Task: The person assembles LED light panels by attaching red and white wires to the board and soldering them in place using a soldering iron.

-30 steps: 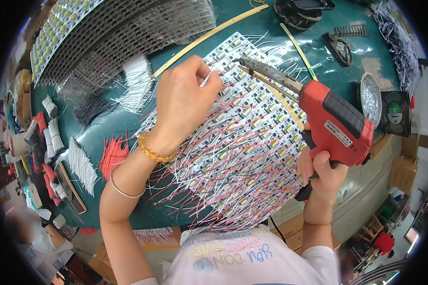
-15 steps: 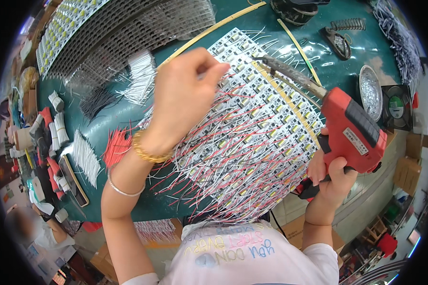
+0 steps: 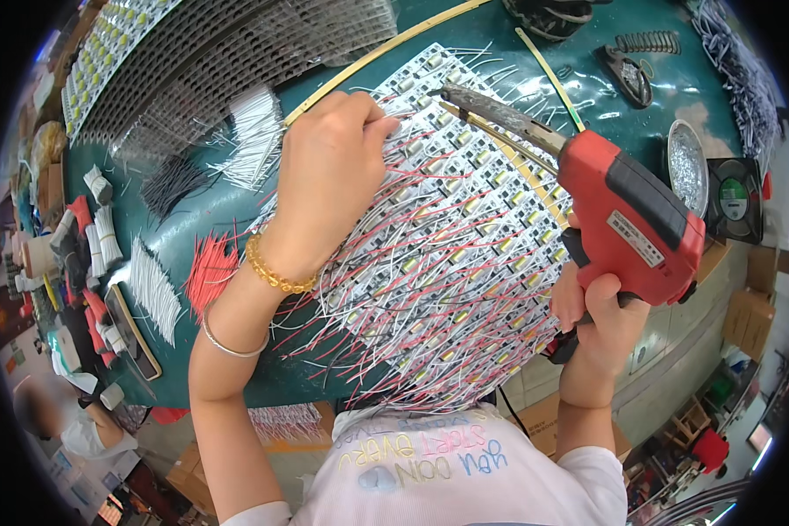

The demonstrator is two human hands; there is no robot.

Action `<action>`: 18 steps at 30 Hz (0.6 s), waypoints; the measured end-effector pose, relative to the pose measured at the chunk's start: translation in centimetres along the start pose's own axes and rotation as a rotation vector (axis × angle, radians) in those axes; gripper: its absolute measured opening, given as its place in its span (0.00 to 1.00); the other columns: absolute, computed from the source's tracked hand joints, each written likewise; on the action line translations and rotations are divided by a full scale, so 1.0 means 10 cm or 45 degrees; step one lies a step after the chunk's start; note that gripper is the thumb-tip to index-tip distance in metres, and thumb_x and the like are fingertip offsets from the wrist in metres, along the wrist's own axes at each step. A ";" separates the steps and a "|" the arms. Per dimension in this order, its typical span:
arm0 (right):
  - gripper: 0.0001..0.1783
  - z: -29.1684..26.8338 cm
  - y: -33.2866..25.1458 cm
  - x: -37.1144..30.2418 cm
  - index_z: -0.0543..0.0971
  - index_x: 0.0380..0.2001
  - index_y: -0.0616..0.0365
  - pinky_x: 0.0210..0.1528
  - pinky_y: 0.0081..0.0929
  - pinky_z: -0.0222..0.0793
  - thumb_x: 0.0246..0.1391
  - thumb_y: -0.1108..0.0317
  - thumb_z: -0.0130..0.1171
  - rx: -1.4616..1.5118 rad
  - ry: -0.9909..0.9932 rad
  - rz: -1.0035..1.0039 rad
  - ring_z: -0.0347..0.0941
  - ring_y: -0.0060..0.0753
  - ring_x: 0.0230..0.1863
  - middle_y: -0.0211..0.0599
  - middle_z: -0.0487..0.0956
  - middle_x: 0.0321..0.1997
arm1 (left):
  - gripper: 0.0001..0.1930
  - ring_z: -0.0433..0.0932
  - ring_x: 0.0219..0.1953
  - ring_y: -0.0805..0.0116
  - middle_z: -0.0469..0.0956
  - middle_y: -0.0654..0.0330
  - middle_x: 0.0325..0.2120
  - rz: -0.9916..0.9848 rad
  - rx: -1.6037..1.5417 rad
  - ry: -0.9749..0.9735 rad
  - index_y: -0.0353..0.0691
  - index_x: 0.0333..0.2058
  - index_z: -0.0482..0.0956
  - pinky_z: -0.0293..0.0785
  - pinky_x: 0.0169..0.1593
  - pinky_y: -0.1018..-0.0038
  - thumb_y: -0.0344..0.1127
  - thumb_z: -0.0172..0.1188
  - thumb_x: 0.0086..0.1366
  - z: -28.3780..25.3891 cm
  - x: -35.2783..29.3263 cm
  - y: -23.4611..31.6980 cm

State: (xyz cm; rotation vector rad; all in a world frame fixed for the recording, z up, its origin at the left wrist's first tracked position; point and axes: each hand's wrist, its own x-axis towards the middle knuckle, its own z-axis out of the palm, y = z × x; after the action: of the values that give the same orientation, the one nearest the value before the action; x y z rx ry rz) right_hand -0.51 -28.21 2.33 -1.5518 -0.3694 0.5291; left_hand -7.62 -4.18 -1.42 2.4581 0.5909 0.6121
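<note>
A red and black soldering gun (image 3: 636, 206) is gripped in my right hand (image 3: 607, 329), its long tip pointing up-left over the panel of small white LED circuit boards (image 3: 436, 63). The tip hangs above or touches the panel's far part; I cannot tell which. My left hand (image 3: 333, 162) is closed in a pinch at the panel's left edge, close to the tip. Whatever its fingertips hold is too small or hidden to make out. Many red, white and black wires (image 3: 412, 294) stick out from the boards and cover their near part.
Left of the panel lie piles of red wires (image 3: 210, 270), black wires (image 3: 174, 186) and white wires (image 3: 256, 140). Stacked board panels (image 3: 237, 79) fill the far left. At the far right are a soldering stand (image 3: 627, 77) and a metal bowl (image 3: 687, 167). A person (image 3: 92, 425) sits at left.
My left hand has moved a little left, still pinched. The soldering gun has shifted left in my right hand, bringing its tip nearer to my left fingertips.
</note>
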 end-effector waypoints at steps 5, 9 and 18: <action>0.39 0.03 0.02 0.06 0.64 0.51 0.74 0.13 0.17 0.53 0.53 0.45 0.57 -0.030 -0.016 -0.009 0.58 0.17 0.09 0.27 0.65 0.11 | 0.08 0.75 0.24 0.51 0.75 0.51 0.21 -0.007 0.127 -0.029 0.34 0.22 0.75 0.69 0.28 0.62 0.32 0.60 0.56 -0.01 0.02 0.05; 0.36 0.03 0.04 0.08 0.64 0.51 0.74 0.13 0.18 0.54 0.54 0.48 0.56 -0.019 -0.042 0.034 0.58 0.18 0.08 0.28 0.65 0.10 | 0.08 0.75 0.23 0.52 0.77 0.51 0.20 -0.115 0.068 0.007 0.35 0.22 0.76 0.70 0.28 0.63 0.33 0.60 0.56 0.00 0.03 0.03; 0.34 0.02 0.10 0.13 0.64 0.50 0.74 0.12 0.18 0.54 0.56 0.51 0.55 -0.009 -0.088 0.045 0.58 0.18 0.08 0.29 0.65 0.10 | 0.09 0.76 0.21 0.51 0.76 0.51 0.16 -0.101 0.033 0.025 0.35 0.23 0.78 0.70 0.28 0.62 0.35 0.60 0.55 0.05 0.03 0.00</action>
State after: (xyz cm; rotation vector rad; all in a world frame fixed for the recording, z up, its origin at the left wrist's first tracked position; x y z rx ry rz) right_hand 0.34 -27.40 1.17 -1.5520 -0.3976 0.6104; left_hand -7.10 -4.21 -1.71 2.4420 0.7047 0.6007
